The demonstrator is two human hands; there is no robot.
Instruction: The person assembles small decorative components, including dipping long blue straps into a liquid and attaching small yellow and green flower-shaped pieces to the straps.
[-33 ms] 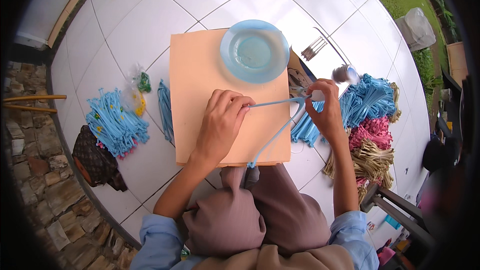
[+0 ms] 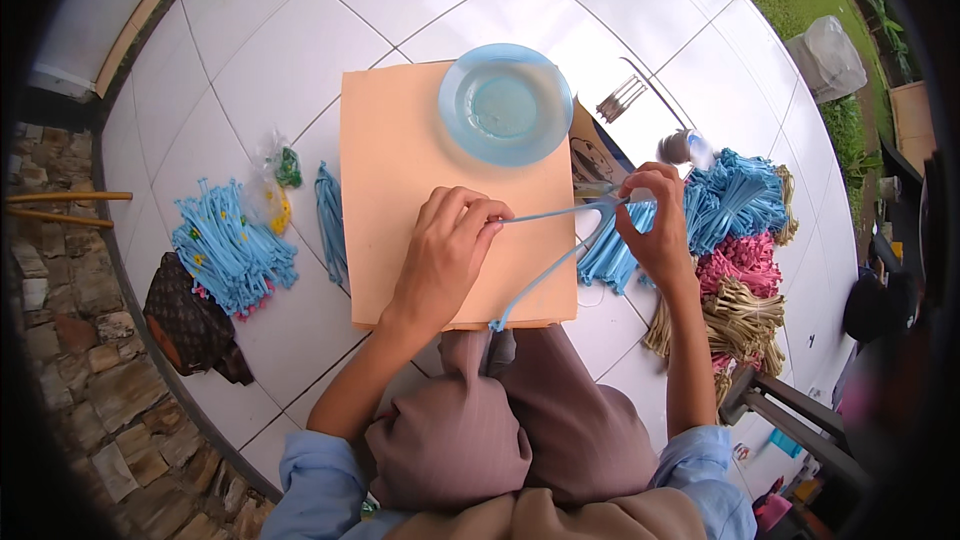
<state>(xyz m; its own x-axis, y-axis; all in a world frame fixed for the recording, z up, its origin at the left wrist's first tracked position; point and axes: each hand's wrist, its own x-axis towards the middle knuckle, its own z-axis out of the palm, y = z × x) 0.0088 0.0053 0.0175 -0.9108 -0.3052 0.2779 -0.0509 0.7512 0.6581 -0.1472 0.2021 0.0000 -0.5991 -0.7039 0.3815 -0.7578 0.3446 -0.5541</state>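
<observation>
A thin light-blue cord runs taut over a peach-coloured board in front of me. My left hand pinches one end of it between thumb and fingertips, above the middle of the board. Over the board's right edge, my right hand grips the cord with thumb and forefinger close together; whether a small piece is also between them is too fine to tell. From the right hand a second strand slants down to the near edge, ending in a small knot. A clear blue glass plate rests at the board's far right.
Blue cord bundles lie left and right of the board, with pink cords and tan cords at right. Small bags hold green beads and yellow ones. A brown patterned pouch and a forked metal tool sit on the tiles.
My right hand has shifted very slightly to the right, and the left a little down. The hanging knotted end has swung slightly left. Both hands keep their hold on the cord.
</observation>
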